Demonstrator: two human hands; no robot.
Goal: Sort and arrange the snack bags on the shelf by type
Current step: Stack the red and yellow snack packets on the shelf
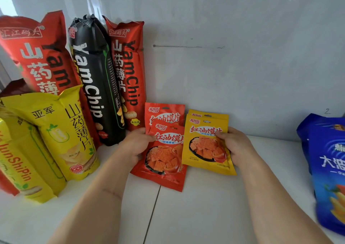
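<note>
My left hand [135,143] grips the left edge of a small red snack pouch [164,156] that leans back on the white shelf [205,206]. A second red pouch [164,113] stands behind it against the wall. My right hand [234,143] holds the right edge of a small yellow pouch [203,146], with another yellow pouch [209,115] right behind it. The red and yellow pouches stand side by side, the yellow one overlapping the red one's right edge.
Tall yam chip bags stand at the left: red [37,53], black [93,79] and red [128,66], with yellow bags [69,131] in front. Blue bags [328,169] stand at the right edge. A seam [153,206] runs across the shelf.
</note>
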